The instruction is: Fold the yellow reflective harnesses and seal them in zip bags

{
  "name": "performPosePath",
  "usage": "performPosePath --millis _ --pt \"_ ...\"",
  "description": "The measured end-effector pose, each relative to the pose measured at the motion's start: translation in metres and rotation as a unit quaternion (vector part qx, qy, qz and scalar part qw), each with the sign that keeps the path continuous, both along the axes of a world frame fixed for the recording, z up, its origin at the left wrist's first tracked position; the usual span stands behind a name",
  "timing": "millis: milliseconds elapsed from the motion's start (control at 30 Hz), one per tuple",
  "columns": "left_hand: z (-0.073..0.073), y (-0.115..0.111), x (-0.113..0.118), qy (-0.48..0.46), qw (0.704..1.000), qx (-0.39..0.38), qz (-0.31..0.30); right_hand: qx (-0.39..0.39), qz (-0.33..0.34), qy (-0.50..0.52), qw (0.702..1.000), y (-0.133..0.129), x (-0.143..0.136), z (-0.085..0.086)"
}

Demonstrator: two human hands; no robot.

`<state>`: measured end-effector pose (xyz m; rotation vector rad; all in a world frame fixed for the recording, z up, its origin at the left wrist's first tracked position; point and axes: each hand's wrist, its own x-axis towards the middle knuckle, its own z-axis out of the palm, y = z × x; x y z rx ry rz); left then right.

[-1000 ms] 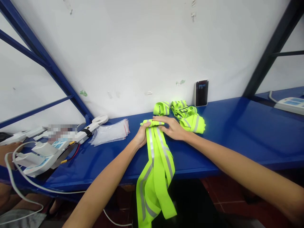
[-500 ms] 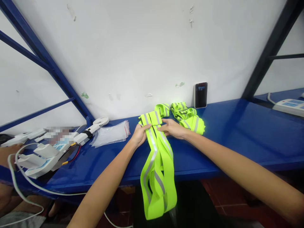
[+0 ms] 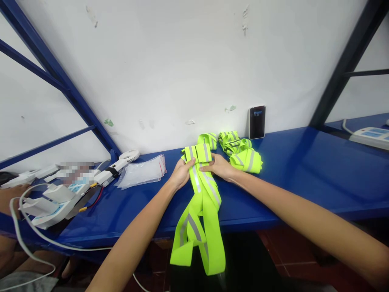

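A neon-yellow reflective strap (image 3: 209, 227) with grey stripes is held up between both hands, its upper end folded into a flat bundle. My left hand (image 3: 181, 173) is closed on the bundle's left side, thumb on top. On the right side, my right hand (image 3: 221, 166) grips the same bundle, its fingers partly hidden behind it. Long loops of the strap hang down past the table's front edge. Just behind the hands lie a rolled reflective strap (image 3: 209, 140) and a heap of more reflective straps (image 3: 247, 156) on the blue table (image 3: 304, 174).
Left of my hands lie clear plastic bags (image 3: 142, 172) and a small white fan (image 3: 129, 156). A white power strip (image 3: 57, 207) with plugs and cables sits at the far left, near another person's hand (image 3: 13, 198). A black device (image 3: 257, 122) leans against the wall.
Both hands and the folded bundle have shifted slightly right. The hanging loops have swung, with one lower loop spreading out to the left.
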<state>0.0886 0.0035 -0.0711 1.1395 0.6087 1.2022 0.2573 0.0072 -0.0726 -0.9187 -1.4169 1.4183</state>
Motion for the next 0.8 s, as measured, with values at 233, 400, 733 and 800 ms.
performPosePath --millis 233,400,733,800 --pt "-0.005 0.001 -0.001 0.032 0.995 0.05 0.081 0.105 -0.031 -0.024 0.994 0.003 0.0 -0.001" --pt "-0.005 0.003 -0.004 0.036 0.993 0.063 0.091 0.067 0.055 0.001 0.996 0.001 0.006 0.006" --pt "-0.005 0.005 -0.007 0.047 0.989 0.083 0.109 -0.075 0.126 0.133 0.98 0.001 0.01 0.018" --pt "-0.003 0.003 -0.004 0.042 0.99 0.066 0.114 -0.062 0.102 0.136 0.983 0.003 0.009 0.015"
